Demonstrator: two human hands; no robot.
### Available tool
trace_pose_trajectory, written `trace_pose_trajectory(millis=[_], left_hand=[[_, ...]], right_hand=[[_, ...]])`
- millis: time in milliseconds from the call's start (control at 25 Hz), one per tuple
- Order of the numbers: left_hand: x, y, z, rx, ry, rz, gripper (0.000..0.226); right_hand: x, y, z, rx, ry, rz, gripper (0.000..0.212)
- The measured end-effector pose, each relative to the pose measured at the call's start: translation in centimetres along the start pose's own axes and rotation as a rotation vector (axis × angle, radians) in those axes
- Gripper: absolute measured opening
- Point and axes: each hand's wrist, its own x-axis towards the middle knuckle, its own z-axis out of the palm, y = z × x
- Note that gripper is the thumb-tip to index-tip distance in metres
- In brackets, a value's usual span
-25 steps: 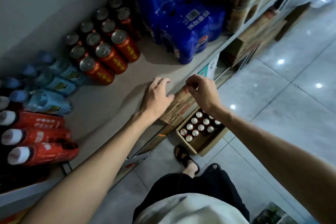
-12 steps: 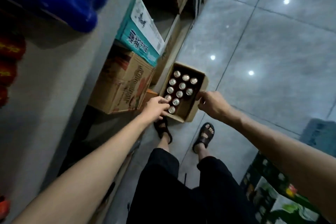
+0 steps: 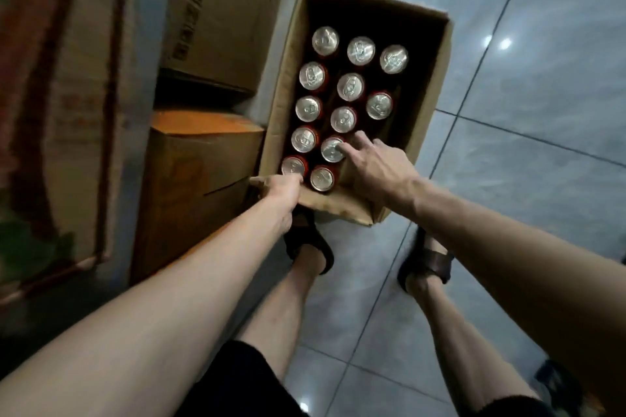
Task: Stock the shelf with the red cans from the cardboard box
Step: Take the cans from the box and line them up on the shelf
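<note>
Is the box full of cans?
No, bare gaps show inside the box along its right wall and far end, beside the cans.

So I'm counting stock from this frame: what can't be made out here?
Head view: the cans show only silver tops; their sides are hidden by neighbours and shadow inside the cardboard box.
Left hand: fingertips hidden behind its knuckles, so can or box edge, unclear.
Print on the stacked cartons at left: blurred.
The shelf: outside the frame.

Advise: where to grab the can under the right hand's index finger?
Take the can by its top rim, straight from above. It stands upright with neighbours close on three sides, so only the lid shows. The slot on its right, under the right hand, looks free and gives fingers room.
</note>
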Motion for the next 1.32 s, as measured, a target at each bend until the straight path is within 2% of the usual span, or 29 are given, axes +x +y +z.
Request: trace_pose_trajectory(millis=[120,360,600,720,840,960,1040,1160,1240,1320], left_hand=[[4.5,-0.2,1.6,-0.074,-0.003,-0.042,0.076],[6.8,0.4,2.2,-0.022,-0.087,-0.075,0.074],[5.5,0.3,1.0,0.083,-0.053,-0.014,0.092],[5.8,-0.2,0.4,0.115,-0.037,0.018,0.094],[4.8,-0.4,-0.2,0.228,-0.059,0.046,0.095],[2.3,-0.4,-0.9,0.364,-0.047,0.118,0.098],[-0.6,-0.1,-1.4,0.450,-0.070,0.258,0.103],[-9.0,0.8,-3.0,0.391,-0.227,0.535,0.110],[-15.8,2.0,-5.0,0.348,-0.277,0.657,0.099],[-22.5,3.4,-7.5,0.322,-0.284,0.750,0.084]], right_hand=[[4.2,0.0,4.4,-0.089,0.009,-0.082,0.052],[8.7,-0.3,7.2,-0.251,-0.019,-0.143,0.044],[9.4,0.3,8.6,-0.346,0.026,-0.136,0.046],[8.8,0.2,8.5,-0.314,0.100,-0.114,0.029],[6.4,0.3,7.1,-0.218,0.155,-0.079,0.030],[2.0,0.1,3.0,-0.101,0.203,-0.008,0.058],[-1.4,-0.3,-1.3,0.092,0.281,0.058,0.066],[-8.1,-1.6,-10.5,0.486,0.359,0.076,0.063],[-12.6,-2.9,-17.6,0.687,0.368,0.080,0.059],[-16.8,-4.6,-24.3,0.768,0.351,0.082,0.058]])
